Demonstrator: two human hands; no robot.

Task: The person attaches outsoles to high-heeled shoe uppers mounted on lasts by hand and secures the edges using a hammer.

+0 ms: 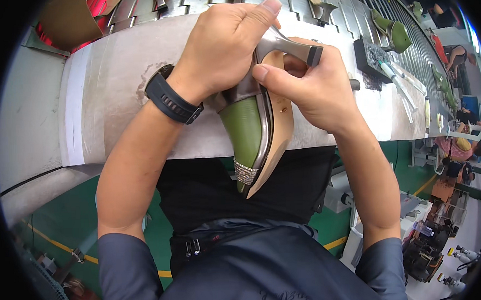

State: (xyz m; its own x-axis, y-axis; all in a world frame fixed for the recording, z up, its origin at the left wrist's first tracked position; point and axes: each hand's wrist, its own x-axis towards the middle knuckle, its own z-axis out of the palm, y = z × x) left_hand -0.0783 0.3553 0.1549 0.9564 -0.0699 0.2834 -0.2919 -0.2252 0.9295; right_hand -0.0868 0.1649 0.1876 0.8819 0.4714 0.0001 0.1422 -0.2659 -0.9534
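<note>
A pointed high-heeled shoe (243,123) with a green and dark metallic upper is held over the bench's near edge, its toe pointing down toward me. Near the tip runs a glittery band (246,172). Its tan sole (281,118) faces right, and the silvery heel (292,46) sticks out to the upper right. My left hand (220,49) is closed round the back of the shoe, thumb by the heel's base. From the right, my right hand (318,90) grips the heel end, thumb pressed on the sole's edge; its other fingers are partly hidden behind the heel.
Under my hands lies a pale, stained bench (112,102). Past it runs a slatted metal conveyor (348,24) carrying other green shoes (399,36). A black block (371,61) and thin clear tubes (406,97) sit at the right. Other people are far right.
</note>
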